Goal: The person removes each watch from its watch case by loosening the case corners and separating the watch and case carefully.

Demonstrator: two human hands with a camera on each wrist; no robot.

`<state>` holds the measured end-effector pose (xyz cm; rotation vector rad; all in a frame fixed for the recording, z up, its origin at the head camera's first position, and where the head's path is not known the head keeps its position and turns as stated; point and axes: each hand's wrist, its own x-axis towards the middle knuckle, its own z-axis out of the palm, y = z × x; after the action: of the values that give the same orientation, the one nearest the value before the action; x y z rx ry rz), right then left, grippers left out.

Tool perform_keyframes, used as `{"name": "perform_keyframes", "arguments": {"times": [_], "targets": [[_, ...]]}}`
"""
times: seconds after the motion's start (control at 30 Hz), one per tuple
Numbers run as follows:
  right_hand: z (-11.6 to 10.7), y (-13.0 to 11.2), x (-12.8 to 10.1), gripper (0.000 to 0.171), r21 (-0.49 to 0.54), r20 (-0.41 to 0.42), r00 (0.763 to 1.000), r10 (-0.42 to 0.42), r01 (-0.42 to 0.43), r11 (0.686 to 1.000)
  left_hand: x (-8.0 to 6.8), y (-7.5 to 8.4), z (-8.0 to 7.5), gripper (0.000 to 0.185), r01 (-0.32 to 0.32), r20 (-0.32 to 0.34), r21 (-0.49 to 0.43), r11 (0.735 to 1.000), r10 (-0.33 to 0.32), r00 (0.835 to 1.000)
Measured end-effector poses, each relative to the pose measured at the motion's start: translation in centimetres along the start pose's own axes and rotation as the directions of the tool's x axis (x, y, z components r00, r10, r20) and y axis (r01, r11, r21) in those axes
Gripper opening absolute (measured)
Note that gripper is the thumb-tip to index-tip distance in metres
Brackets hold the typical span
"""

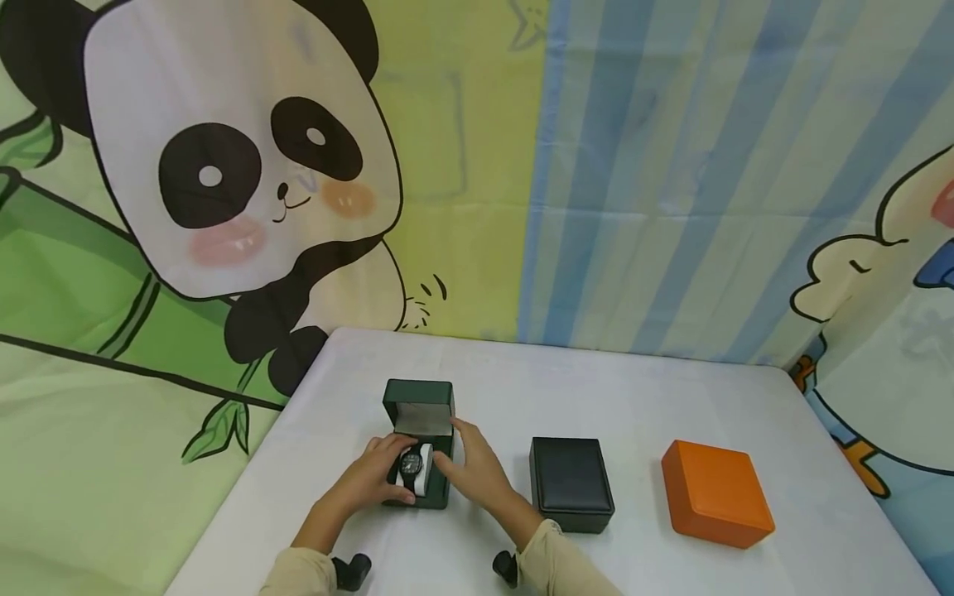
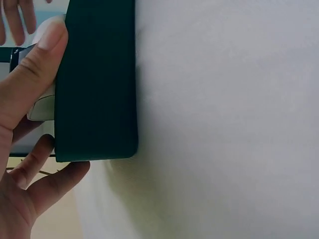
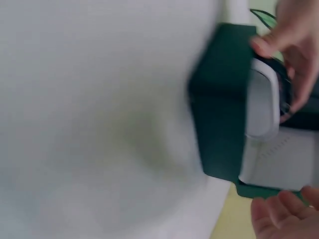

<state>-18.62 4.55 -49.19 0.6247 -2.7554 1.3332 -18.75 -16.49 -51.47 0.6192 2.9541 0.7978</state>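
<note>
watch point(image 1: 411, 465) in green box point(image 1: 419, 406), both hands; black box point(image 1: 570, 483) nr

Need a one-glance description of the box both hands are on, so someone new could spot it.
On the white table in front of the panda backdrop, three boxes stand in a row. It is the dark green box at the left end, with the left hand and right hand on it. Unlike the closed black box and orange box, its lid stands open, showing a black watch on a white cushion.

Three boxes on the table: one open green box point(image 1: 419, 414) at lower centre, one shut black box point(image 1: 570, 483), one shut orange box point(image 1: 715, 493) at lower right, one watch point(image 1: 411, 463), two hands
</note>
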Motion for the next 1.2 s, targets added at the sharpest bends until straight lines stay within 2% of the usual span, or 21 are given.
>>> {"name": "perform_keyframes", "arguments": {"times": [0.13, 0.2, 0.3, 0.4, 0.5, 0.7, 0.8, 0.93, 1.03, 1.1, 1.2], "targets": [[1.0, 0.8, -0.7, 0.073, -0.2, 0.118, 0.991, -0.062, 0.085, 0.976, 0.0, -0.1, 0.4, 0.086, -0.024, -0.04, 0.014, 1.0, 0.024, 0.999], [1.4, 1.3, -1.0, 0.076, -0.291, 0.202, 0.976, -0.083, 0.141, 0.946, -0.2, 0.0, 0.4, 0.086, -0.029, -0.053, 0.009, 1.0, 0.029, 0.998], [1.5, 1.9, -1.3, 0.075, -0.395, 0.278, 0.957, -0.089, 0.198, 0.897, 0.1, 0.1, 0.5, 0.086, -0.035, -0.061, -0.003, 0.999, 0.035, 0.998], [1.6, 2.1, -1.3, 0.073, -0.476, 0.294, 0.95, -0.103, 0.239, 0.847, 0.2, 0.2, 0.6, 0.087, -0.026, -0.074, -0.012, 1.0, 0.025, 0.997], [1.7, 2.2, -1.1, 0.072, -0.525, 0.286, 0.951, -0.116, 0.257, 0.811, 0.0, 0.2, 0.7, 0.087, -0.018, -0.103, -0.004, 1.0, 0.018, 0.994], [2.1, 2.4, -1.2, 0.071, -0.561, 0.286, 0.949, -0.129, 0.275, 0.781, -0.8, 1.0, 0.3, 0.086, -0.016, -0.164, 0.068, 0.998, 0.027, 0.986], [2.3, 2.2, -1.3, 0.071, -0.571, 0.28, 0.952, -0.127, 0.271, 0.775, -1.0, 1.4, -0.4, 0.086, -0.038, -0.236, 0.1, 0.994, 0.061, 0.97], [2.3, 2.1, -1.4, 0.07, -0.581, 0.264, 0.956, -0.127, 0.263, 0.77, -1.1, 2.2, -1.4, 0.088, -0.104, -0.357, 0.091, 0.99, 0.131, 0.925], [2.2, 2.2, -1.4, 0.072, -0.561, 0.262, 0.957, -0.128, 0.259, 0.786, -1.2, 3.0, -1.7, 0.085, -0.156, -0.411, 0.037, 0.987, 0.158, 0.898], [2.0, 2.2, -1.4, 0.076, -0.513, 0.274, 0.953, -0.126, 0.256, 0.819, -1.4, 3.5, -1.7, 0.083, -0.173, -0.43, -0.026, 0.985, 0.145, 0.891], [1.2, 1.9, -1.4, 0.088, -0.376, 0.297, 0.946, -0.128, 0.239, 0.895, -1.7, 4.4, -1.5, 0.079, -0.219, -0.443, -0.146, 0.965, 0.134, 0.886]]}}
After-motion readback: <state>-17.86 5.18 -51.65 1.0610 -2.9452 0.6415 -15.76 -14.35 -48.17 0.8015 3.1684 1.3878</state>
